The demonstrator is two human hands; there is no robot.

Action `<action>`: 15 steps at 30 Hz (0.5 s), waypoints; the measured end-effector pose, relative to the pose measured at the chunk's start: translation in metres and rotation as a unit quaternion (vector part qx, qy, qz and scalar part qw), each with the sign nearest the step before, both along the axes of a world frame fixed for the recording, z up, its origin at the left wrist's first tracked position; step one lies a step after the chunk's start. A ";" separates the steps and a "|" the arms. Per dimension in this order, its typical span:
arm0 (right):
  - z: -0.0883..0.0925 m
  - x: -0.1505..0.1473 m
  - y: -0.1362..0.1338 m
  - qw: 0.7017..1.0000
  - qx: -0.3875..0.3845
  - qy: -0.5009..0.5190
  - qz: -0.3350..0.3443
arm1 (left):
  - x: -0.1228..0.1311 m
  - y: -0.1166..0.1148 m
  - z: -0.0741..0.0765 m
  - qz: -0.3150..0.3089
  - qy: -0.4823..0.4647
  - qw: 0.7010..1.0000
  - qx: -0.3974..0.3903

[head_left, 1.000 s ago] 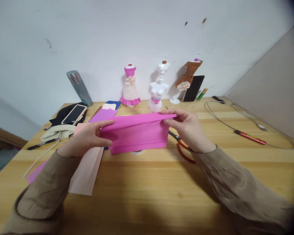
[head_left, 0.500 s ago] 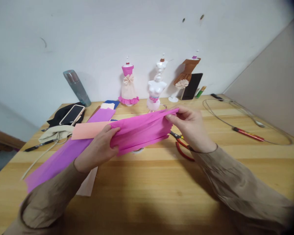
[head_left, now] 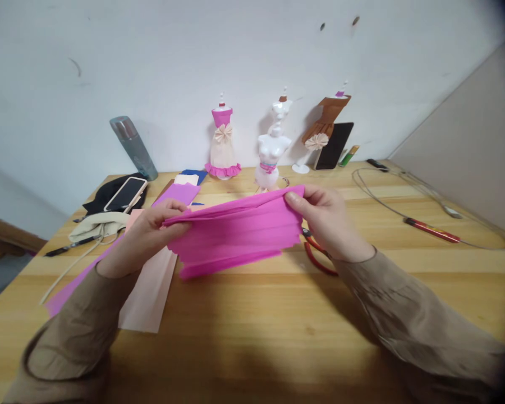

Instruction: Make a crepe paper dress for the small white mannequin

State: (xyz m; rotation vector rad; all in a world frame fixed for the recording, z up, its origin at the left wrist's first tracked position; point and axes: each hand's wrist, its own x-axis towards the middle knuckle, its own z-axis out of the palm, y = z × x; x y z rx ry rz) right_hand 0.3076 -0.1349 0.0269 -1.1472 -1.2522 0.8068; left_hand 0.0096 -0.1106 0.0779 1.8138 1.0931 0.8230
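A folded magenta crepe-like sheet [head_left: 235, 233] is held above the pale wooden bench [head_left: 252, 325], its long axis roughly along the far edge; its opposite ends are pinched by left hand [head_left: 138, 238] and right hand [head_left: 330, 224].

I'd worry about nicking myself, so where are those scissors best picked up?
Probably take the scissors by the red handles, from the near right side. The handles point that way, partly covered by the right hand and wrist in this view, while the pink sheet hides the blades.
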 end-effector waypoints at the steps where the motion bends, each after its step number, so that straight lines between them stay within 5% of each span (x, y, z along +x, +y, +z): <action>1: -0.003 -0.001 0.002 0.999 -0.023 0.021 0.012 | 0.000 0.001 -0.002 0.011 -0.027 0.999 -0.016; 7: -0.014 -0.005 0.009 0.982 -0.110 0.140 0.068 | 0.006 0.006 -0.023 0.060 -0.169 0.965 -0.189; 12: -0.012 -0.006 0.007 0.959 -0.138 0.194 0.156 | 0.009 0.014 -0.028 0.092 -0.210 0.945 -0.233; 15: -0.013 -0.008 0.007 0.963 -0.147 0.182 0.134 | 0.008 0.017 -0.030 0.096 -0.228 0.933 -0.260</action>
